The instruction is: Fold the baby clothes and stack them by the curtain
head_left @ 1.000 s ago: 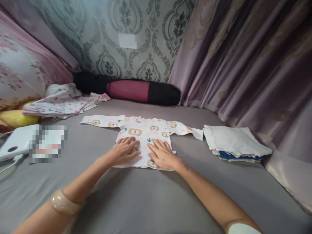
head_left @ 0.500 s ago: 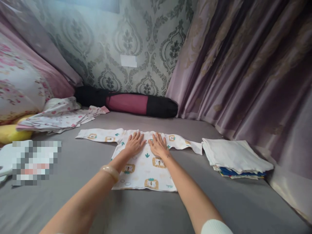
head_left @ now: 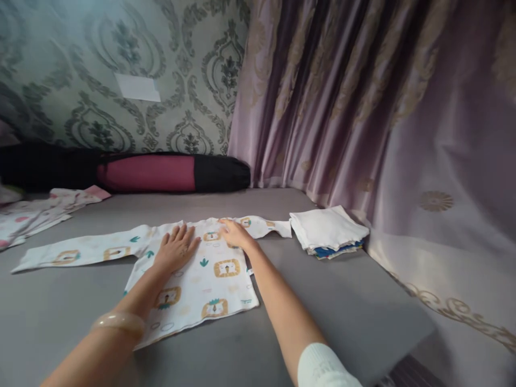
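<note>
One shirt [head_left: 203,277] lies sleeves-out, inward of the bed's [head_left: 346,301] right edge; left hand [head_left: 176,250] flat, fingers slightly parted; right hand [head_left: 235,234] shifted to shoulder, fingers curled, grip unclear; cloth looks mostly flat.

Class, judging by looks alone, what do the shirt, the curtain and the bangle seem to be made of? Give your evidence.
Shirt: probably soft cotton, matte; it lies thin and limp, without shine.
Curtain: satin-like cloth, perhaps synthetic; its hanging folds catch light with a sheen.
Bangle: something smooth and apparently hard, since it keeps a rounded band shape; stone or plastic, I cannot tell.
</note>
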A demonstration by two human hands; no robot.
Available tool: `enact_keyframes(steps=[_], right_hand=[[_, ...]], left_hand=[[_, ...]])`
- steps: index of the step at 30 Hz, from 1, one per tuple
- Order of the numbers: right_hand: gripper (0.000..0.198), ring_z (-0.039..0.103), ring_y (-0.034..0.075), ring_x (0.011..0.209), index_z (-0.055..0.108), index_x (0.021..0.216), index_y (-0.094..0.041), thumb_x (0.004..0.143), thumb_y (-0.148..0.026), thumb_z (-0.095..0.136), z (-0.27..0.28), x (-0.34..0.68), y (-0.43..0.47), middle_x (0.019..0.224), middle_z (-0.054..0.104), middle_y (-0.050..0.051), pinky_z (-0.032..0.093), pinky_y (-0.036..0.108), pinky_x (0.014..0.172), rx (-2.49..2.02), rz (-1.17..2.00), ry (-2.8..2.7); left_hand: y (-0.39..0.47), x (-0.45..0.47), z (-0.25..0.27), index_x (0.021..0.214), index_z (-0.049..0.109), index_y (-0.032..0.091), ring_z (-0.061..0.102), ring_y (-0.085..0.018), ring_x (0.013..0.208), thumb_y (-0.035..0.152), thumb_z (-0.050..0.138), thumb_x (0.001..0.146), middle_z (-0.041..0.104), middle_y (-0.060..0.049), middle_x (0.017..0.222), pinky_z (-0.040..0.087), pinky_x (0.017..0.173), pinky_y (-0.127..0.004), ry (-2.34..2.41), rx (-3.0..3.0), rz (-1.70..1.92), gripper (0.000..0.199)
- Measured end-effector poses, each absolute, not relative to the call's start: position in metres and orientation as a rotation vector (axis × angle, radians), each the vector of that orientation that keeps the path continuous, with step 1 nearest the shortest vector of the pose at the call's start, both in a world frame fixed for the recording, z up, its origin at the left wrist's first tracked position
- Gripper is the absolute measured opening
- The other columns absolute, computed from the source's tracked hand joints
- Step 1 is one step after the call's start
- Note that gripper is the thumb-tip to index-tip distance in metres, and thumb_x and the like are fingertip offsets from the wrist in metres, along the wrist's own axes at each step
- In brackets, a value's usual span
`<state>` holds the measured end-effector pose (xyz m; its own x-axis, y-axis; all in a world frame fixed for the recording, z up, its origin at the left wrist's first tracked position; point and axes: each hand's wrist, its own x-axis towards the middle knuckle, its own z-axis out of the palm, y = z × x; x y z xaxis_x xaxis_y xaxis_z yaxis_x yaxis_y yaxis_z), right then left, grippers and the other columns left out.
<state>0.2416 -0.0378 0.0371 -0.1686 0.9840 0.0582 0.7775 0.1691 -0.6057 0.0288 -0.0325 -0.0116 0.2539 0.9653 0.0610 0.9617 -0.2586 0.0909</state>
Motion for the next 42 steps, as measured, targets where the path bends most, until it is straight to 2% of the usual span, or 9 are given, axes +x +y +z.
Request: enact_keyframes(steps=[3, 6, 11, 14, 20, 29, 34, 42], right_hand=[[0.032, 0.061, 0.015, 0.110, 0.067, 0.117, -0.025, 0.093, -0.026, 0.044, 0.055, 0.262, -0.042, 0.115, 0.070, 0.002, 0.044, 0.023, 0.094, -1.783, 0.520, -1.819], [0.032, 0.063, 0.013, 0.104, 0.068, 0.112, -0.028, 0.094, -0.024, 0.042, 0.068, 0.286, -0.047, 0.104, 0.073, -0.001, 0.045, 0.020, 0.085, -2.034, 0.356, -1.627], [0.038, 0.059, 0.022, 0.113, 0.064, 0.118, -0.020, 0.088, -0.012, 0.043, 0.069, 0.318, -0.062, 0.118, 0.066, 0.010, 0.045, 0.030, 0.090, -2.315, 0.202, -1.414], [0.035, 0.055, 0.027, 0.117, 0.064, 0.116, -0.015, 0.089, -0.012, 0.042, 0.065, 0.324, -0.068, 0.121, 0.062, 0.016, 0.044, 0.036, 0.092, -2.427, 0.146, -1.322], [0.038, 0.051, 0.030, 0.121, 0.063, 0.118, -0.012, 0.089, -0.012, 0.037, 0.061, 0.326, -0.074, 0.124, 0.059, 0.020, 0.043, 0.042, 0.093, -2.538, 0.143, -1.222], [0.042, 0.054, 0.034, 0.117, 0.064, 0.121, -0.010, 0.092, -0.028, 0.039, 0.054, 0.331, -0.075, 0.135, 0.049, 0.026, 0.045, 0.044, 0.089, -2.630, 0.232, -1.124], [0.053, 0.057, 0.036, 0.114, 0.064, 0.119, -0.001, 0.096, -0.035, 0.031, 0.051, 0.334, -0.072, 0.133, 0.047, 0.033, 0.044, 0.044, 0.091, -2.650, 0.224, -1.085], [0.049, 0.053, 0.036, 0.119, 0.068, 0.113, -0.003, 0.094, -0.036, 0.039, 0.048, 0.339, -0.072, 0.125, 0.056, 0.028, 0.041, 0.042, 0.095, -2.668, 0.119, -1.075]], left_hand=[[-0.033, 0.029, -0.012, 0.149, 0.034, 0.015, 0.021, -0.031, 0.145, 0.048, 0.022, 0.095, 0.028, -0.012, 0.157, 0.020, 0.114, -0.048, 1.894, 2.471, 0.176, 0.064], [-0.033, 0.029, -0.012, 0.149, 0.034, 0.014, 0.021, -0.031, 0.145, 0.048, 0.023, 0.095, 0.028, -0.013, 0.157, 0.019, 0.114, -0.048, 1.892, 2.474, 0.180, 0.064], [-0.034, 0.029, -0.011, 0.148, 0.035, 0.014, 0.021, -0.032, 0.145, 0.046, 0.023, 0.094, 0.029, -0.013, 0.156, 0.019, 0.113, -0.050, 1.879, 2.471, 0.178, 0.064], [-0.033, 0.030, -0.011, 0.148, 0.035, 0.013, 0.021, -0.032, 0.145, 0.047, 0.023, 0.094, 0.029, -0.014, 0.156, 0.020, 0.113, -0.050, 1.883, 2.472, 0.171, 0.065], [-0.034, 0.029, -0.011, 0.149, 0.033, 0.014, 0.022, -0.032, 0.145, 0.046, 0.021, 0.094, 0.028, -0.013, 0.157, 0.021, 0.113, -0.050, 1.890, 2.471, 0.152, 0.065], [-0.033, 0.030, -0.012, 0.149, 0.034, 0.015, 0.023, -0.032, 0.144, 0.048, 0.021, 0.093, 0.029, -0.013, 0.156, 0.022, 0.113, -0.050, 1.901, 2.506, 0.144, 0.066], [-0.034, 0.029, -0.011, 0.149, 0.033, 0.014, 0.021, -0.031, 0.145, 0.048, 0.021, 0.093, 0.027, -0.012, 0.157, 0.021, 0.113, -0.050, 1.901, 2.476, 0.126, 0.066], [-0.034, 0.030, -0.011, 0.148, 0.035, 0.014, 0.022, -0.032, 0.145, 0.047, 0.021, 0.094, 0.029, -0.013, 0.156, 0.021, 0.113, -0.050, 1.904, 2.496, 0.124, 0.065]])
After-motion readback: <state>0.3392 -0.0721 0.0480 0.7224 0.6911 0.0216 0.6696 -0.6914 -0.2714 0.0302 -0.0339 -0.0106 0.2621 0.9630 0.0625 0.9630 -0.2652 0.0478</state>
